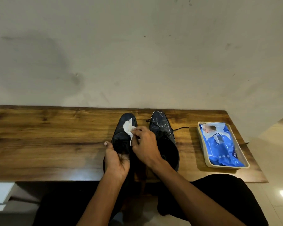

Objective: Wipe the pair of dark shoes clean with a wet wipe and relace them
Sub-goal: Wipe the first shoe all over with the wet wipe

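Shoes on bench (55, 136): L hand (115, 162) grips left shoe (121, 137) at heel; R hand (145, 144) pinches wet wipe (128, 127) on its toe. Chalk-marked shoe (162, 126) just right of R hand.

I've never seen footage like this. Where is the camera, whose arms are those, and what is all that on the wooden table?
There is no machine here: a person wears one wide-angle camera on the head, so you look down at their own two bare arms. On the brown wooden table stand two dark lace-up shoes, toes toward the wall. The left hand steadies the left dark shoe near its heel, while the right hand pinches a crumpled white wet wipe lying on that shoe's toe. The right dark shoe shows pale scuff marks, and its black lace trails loose. Farther right, a beige tray holds a blue pack of wipes.
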`<state>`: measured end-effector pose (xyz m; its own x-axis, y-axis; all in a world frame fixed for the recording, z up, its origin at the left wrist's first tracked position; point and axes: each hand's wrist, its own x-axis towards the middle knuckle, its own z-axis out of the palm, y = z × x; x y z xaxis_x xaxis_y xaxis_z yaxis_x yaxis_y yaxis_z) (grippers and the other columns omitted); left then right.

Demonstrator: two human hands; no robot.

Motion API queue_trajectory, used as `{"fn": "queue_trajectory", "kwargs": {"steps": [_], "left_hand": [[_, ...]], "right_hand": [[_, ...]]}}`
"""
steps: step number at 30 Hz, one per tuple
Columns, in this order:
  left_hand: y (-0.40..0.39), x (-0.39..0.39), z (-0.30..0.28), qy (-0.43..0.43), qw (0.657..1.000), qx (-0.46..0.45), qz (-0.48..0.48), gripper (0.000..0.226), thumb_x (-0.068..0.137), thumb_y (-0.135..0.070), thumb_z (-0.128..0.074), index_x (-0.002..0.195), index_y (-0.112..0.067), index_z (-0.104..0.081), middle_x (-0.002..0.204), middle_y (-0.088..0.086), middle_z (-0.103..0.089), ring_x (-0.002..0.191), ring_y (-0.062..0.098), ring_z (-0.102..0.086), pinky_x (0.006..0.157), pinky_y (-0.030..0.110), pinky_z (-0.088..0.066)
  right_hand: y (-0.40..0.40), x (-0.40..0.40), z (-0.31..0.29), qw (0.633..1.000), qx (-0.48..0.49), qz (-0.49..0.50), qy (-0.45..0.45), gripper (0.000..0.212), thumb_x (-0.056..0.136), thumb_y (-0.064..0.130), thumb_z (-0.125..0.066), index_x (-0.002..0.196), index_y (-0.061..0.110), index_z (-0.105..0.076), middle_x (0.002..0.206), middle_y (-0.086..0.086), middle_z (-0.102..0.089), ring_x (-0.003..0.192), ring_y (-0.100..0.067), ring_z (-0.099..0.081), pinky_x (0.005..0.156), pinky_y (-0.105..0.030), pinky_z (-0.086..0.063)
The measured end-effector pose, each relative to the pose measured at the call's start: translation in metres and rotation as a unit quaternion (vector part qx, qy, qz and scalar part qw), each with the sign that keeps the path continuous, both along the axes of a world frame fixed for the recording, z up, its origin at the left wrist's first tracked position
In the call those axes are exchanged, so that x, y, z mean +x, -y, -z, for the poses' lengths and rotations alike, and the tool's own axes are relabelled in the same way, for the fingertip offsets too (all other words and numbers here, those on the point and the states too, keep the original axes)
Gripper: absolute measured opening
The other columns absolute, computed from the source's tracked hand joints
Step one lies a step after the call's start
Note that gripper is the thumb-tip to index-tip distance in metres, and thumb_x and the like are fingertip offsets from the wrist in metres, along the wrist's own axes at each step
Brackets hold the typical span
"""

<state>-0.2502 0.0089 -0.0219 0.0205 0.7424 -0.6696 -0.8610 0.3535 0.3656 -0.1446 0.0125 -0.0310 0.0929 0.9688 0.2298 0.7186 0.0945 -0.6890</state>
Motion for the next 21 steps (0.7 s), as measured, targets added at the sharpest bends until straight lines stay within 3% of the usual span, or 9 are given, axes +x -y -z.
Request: {"fn": "queue_trajectory", "kwargs": {"steps": [4, 6, 9, 12, 16, 19, 21], "left_hand": [[-0.002, -0.004, 0.008, -0.010, 1.000, -0.012, -0.003, 0.061, 0.102, -0.051, -0.043, 0.133, 0.000, -0.054, 0.109, 0.019, -0.069, 0.098, 0.024, -0.069, 0.090, 0.031, -0.056], [-0.005, -0.004, 0.011, -0.014, 1.000, -0.016, -0.016, 0.062, 0.101, -0.051, -0.043, 0.135, 0.000, -0.053, 0.108, 0.018, -0.068, 0.097, 0.023, -0.069, 0.090, 0.031, -0.056], [-0.006, -0.001, 0.011, -0.020, 0.999, -0.012, -0.031, 0.063, 0.102, -0.051, -0.043, 0.138, 0.000, -0.049, 0.115, 0.016, -0.065, 0.102, 0.024, -0.067, 0.083, 0.029, -0.059], [-0.004, 0.001, 0.012, -0.042, 0.999, 0.010, -0.012, 0.069, 0.097, -0.056, -0.050, 0.141, -0.004, -0.049, 0.132, 0.016, -0.062, 0.118, 0.024, -0.062, 0.105, 0.035, -0.049], [0.001, 0.002, 0.006, -0.066, 0.993, 0.071, 0.063, 0.065, 0.093, -0.056, -0.055, 0.134, -0.005, -0.057, 0.127, 0.018, -0.066, 0.117, 0.028, -0.064, 0.106, 0.040, -0.048], [0.005, 0.003, -0.001, -0.166, 0.972, 0.051, 0.158, 0.046, 0.096, -0.041, -0.060, 0.120, -0.003, -0.066, 0.114, 0.019, -0.072, 0.104, 0.031, -0.070, 0.094, 0.043, -0.055], [0.008, 0.000, -0.005, -0.285, 0.925, 0.059, 0.243, 0.032, 0.095, -0.037, -0.063, 0.101, -0.007, -0.073, 0.102, 0.015, -0.076, 0.096, 0.029, -0.073, 0.089, 0.043, -0.057]], "right_hand": [[0.022, -0.005, -0.003, 0.997, -0.077, 0.001, 0.008, 0.025, 0.094, 0.006, -0.059, 0.112, 0.010, -0.076, 0.111, -0.007, -0.074, 0.102, -0.022, -0.070, 0.090, -0.036, -0.057], [0.037, -0.004, -0.007, 0.991, -0.132, 0.000, 0.005, 0.023, 0.094, 0.005, -0.059, 0.108, 0.012, -0.076, 0.099, -0.004, -0.074, 0.095, -0.021, -0.071, 0.080, -0.023, -0.056], [0.061, -0.005, -0.010, 0.975, -0.218, -0.027, -0.016, 0.019, 0.090, 0.002, -0.055, 0.091, 0.011, -0.072, 0.076, 0.004, -0.060, 0.079, -0.021, -0.067, 0.056, -0.010, -0.038], [0.074, -0.009, -0.008, 0.962, -0.263, -0.051, -0.051, 0.020, 0.088, 0.002, -0.055, 0.078, 0.017, -0.065, 0.075, 0.000, -0.062, 0.078, -0.025, -0.067, 0.060, -0.023, -0.049], [0.065, -0.007, -0.003, 0.959, -0.274, -0.017, -0.078, 0.019, 0.089, 0.007, -0.056, 0.075, 0.020, -0.059, 0.083, -0.005, -0.068, 0.085, -0.027, -0.069, 0.064, -0.030, -0.052], [0.049, -0.006, 0.002, 0.962, -0.253, 0.020, -0.099, 0.015, 0.091, 0.009, -0.053, 0.079, 0.018, -0.058, 0.088, -0.008, -0.066, 0.087, -0.029, -0.068, 0.063, -0.027, -0.047], [0.041, -0.006, 0.004, 0.961, -0.250, 0.030, -0.112, 0.014, 0.093, 0.010, -0.053, 0.082, 0.016, -0.058, 0.084, -0.006, -0.064, 0.082, -0.026, -0.066, 0.057, -0.024, -0.042]]}}
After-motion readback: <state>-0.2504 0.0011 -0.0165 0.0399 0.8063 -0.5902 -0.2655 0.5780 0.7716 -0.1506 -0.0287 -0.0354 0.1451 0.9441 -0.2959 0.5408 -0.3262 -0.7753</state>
